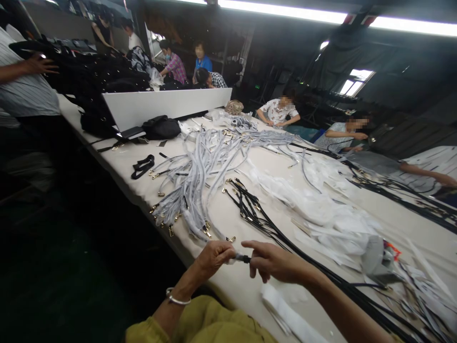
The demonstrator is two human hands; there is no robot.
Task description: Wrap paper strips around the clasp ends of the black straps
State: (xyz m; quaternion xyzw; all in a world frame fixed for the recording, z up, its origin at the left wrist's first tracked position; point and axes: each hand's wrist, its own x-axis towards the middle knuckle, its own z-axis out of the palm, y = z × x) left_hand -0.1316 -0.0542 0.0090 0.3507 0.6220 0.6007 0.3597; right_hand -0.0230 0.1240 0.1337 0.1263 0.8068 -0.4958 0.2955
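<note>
In front of my body, my left hand (216, 256) is closed on a strap (243, 258) whose visible part is black with a clear film wrap beside it. My right hand (276, 263) meets the black end of this strap. Its index finger reaches out above the strap, and the other fingers curl at the end. A gold clasp (231, 239) lies just beyond my left fingertips. Past my hands is a pile of straps wrapped in whitish film (200, 176), with gold hooks at their ends. Bare black straps (257, 214) run along the table to the right.
Thin white wrapping sheets (321, 214) cover part of the long table (143, 190). A folded white strip (282, 309) lies near my right forearm. A long white board (167, 107) and a black bag (162, 127) stand farther back. Several people work around the table.
</note>
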